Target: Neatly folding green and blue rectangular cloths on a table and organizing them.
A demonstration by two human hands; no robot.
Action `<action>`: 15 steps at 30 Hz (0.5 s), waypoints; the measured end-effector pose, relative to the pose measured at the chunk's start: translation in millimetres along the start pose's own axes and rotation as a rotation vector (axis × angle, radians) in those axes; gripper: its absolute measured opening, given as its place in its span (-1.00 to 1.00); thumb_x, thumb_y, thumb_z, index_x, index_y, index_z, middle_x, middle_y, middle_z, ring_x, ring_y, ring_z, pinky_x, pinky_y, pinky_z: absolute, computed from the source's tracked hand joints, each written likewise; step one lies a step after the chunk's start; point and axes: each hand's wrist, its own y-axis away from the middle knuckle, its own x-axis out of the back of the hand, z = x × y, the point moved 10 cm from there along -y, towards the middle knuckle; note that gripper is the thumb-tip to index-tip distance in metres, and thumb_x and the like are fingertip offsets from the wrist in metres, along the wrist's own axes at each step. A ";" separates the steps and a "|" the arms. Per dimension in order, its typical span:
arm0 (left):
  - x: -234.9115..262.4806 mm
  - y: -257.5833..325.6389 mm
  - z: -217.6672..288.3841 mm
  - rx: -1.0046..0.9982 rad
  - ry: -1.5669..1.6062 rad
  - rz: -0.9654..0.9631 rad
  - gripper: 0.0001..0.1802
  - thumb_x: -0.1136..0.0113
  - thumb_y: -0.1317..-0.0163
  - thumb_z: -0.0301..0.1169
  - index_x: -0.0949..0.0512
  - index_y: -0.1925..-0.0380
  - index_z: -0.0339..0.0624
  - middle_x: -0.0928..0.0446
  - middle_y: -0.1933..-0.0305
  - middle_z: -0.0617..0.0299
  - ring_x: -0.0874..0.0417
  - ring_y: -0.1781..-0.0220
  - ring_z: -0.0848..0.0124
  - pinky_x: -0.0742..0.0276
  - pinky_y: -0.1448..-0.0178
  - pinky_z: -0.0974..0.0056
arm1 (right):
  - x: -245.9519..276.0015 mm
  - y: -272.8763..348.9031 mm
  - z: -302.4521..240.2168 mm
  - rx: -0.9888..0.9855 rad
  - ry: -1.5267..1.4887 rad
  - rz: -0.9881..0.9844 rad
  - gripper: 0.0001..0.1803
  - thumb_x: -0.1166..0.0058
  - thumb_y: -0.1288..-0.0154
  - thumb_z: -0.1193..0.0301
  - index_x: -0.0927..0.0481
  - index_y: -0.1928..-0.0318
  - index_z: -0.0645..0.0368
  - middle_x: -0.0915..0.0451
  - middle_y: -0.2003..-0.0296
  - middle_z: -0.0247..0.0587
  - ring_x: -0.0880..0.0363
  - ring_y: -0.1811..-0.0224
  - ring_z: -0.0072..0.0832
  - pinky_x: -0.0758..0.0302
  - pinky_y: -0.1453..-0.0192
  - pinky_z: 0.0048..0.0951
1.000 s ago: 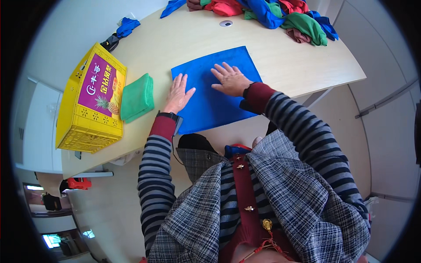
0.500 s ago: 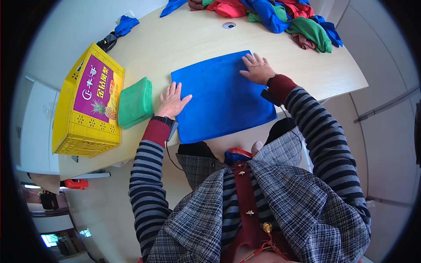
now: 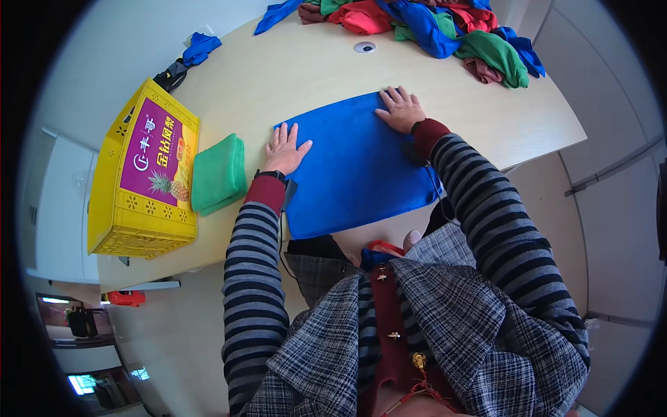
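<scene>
A blue cloth (image 3: 358,170) lies spread flat on the table, its near edge reaching past the table's front edge. My left hand (image 3: 285,148) rests at its far left corner, fingers spread and pointing away from me. At the far right corner lies my right hand (image 3: 401,110), palm down with the fingers apart. Neither hand grips anything. Left of the blue cloth sits a folded green cloth (image 3: 219,174), made of several layers.
A yellow plastic crate (image 3: 142,229) with a purple panel stands on the pale table (image 3: 306,62) at the left. Heaped at the back right are crumpled cloths (image 3: 434,31) in blue, red, green and brown. A small blue cloth (image 3: 202,47) and a black strap (image 3: 170,75) lie far left.
My left hand has slid up toward the cloth's far left corner. My right hand has shifted slightly left along the far edge. The cloth stays spread out.
</scene>
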 end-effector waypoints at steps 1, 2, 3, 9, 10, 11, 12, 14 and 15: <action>0.2 1.7 -1.3 0.004 0.013 0.004 -0.06 0.17 -0.42 0.32 0.08 -0.62 0.09 0.24 -0.71 0.07 0.29 -0.73 0.09 0.24 -0.66 -0.24 | -0.2 4.3 14.2 -0.046 0.014 -0.013 -0.21 0.32 -0.54 -0.20 -0.11 -0.58 -0.06 -0.01 -0.61 -0.24 0.11 -0.66 -0.08 0.11 -0.65 0.07; 2.0 4.6 -2.9 0.007 0.019 0.004 -0.06 0.17 -0.42 0.32 0.08 -0.62 0.09 0.24 -0.71 0.07 0.29 -0.73 0.09 0.24 -0.66 -0.24 | 2.6 9.3 21.4 -0.044 0.018 -0.015 -0.21 0.32 -0.54 -0.20 -0.11 -0.58 -0.06 -0.01 -0.61 -0.24 0.11 -0.66 -0.08 0.11 -0.65 0.07; 4.5 7.6 -3.7 -0.005 -0.004 0.004 -0.08 0.17 -0.44 0.30 0.06 -0.61 0.08 0.22 -0.71 0.06 0.26 -0.72 0.07 0.23 -0.65 -0.25 | 5.4 15.0 31.2 -0.063 0.065 -0.025 -0.21 0.30 -0.54 -0.19 -0.11 -0.58 -0.05 -0.01 -0.60 -0.22 0.10 -0.65 -0.07 0.08 -0.64 0.08; 12.3 100.1 44.8 -0.258 -0.012 0.102 -0.16 0.09 -0.46 0.20 -0.08 -0.57 -0.02 0.05 -0.67 -0.02 0.10 -0.69 0.00 0.15 -0.63 -0.24 | 23.7 102.5 -25.0 0.137 0.033 0.136 -0.26 0.13 -0.53 -0.06 -0.16 -0.54 0.04 -0.15 -0.54 -0.05 0.02 -0.63 -0.02 -0.03 -0.61 0.12; 5.4 122.9 52.0 -0.267 -0.012 0.086 -0.16 0.09 -0.46 0.20 -0.08 -0.57 -0.02 0.05 -0.67 -0.02 0.10 -0.69 0.00 0.15 -0.63 -0.24 | 22.5 128.0 -52.4 0.220 -0.018 0.179 -0.27 0.11 -0.53 -0.04 -0.18 -0.54 0.05 -0.16 -0.54 -0.03 0.00 -0.62 -0.01 -0.04 -0.60 0.12; 9.0 151.6 61.9 -0.320 0.039 0.137 -0.16 0.01 -0.44 0.16 -0.12 -0.55 -0.05 0.02 -0.66 -0.04 0.05 -0.68 -0.02 0.13 -0.63 -0.22 | 23.5 153.7 -81.4 0.283 -0.044 0.183 -0.28 0.13 -0.54 -0.04 -0.19 -0.54 0.05 -0.15 -0.54 -0.05 -0.01 -0.62 -0.03 -0.02 -0.61 0.10; 9.5 173.7 69.6 -0.375 0.092 0.186 -0.17 -0.06 -0.41 0.11 -0.15 -0.53 -0.08 -0.02 -0.64 -0.05 0.01 -0.66 -0.04 0.10 -0.63 -0.20 | 22.3 171.9 -97.9 0.341 -0.069 0.187 -0.29 0.14 -0.54 -0.04 -0.20 -0.54 0.04 -0.15 -0.55 -0.07 -0.02 -0.62 -0.05 0.00 -0.62 0.09; -0.2 205.6 70.3 -0.383 0.071 0.196 -0.16 -0.12 -0.37 0.06 -0.15 -0.53 -0.08 -0.02 -0.64 -0.05 0.00 -0.65 -0.03 0.08 -0.63 -0.17 | 15.3 186.9 -95.1 0.348 -0.061 0.182 -0.29 0.14 -0.55 -0.04 -0.20 -0.54 0.04 -0.15 -0.55 -0.08 -0.02 -0.62 -0.06 0.02 -0.63 0.07; -2.7 217.0 69.1 -0.383 0.050 0.217 -0.14 -0.19 -0.34 0.00 -0.15 -0.53 -0.08 -0.03 -0.63 -0.04 -0.02 -0.65 -0.02 0.06 -0.63 -0.15 | 10.6 193.0 -95.2 0.367 -0.048 0.182 -0.29 0.15 -0.55 -0.04 -0.20 -0.54 0.03 -0.15 -0.55 -0.10 -0.02 -0.62 -0.08 0.04 -0.64 0.05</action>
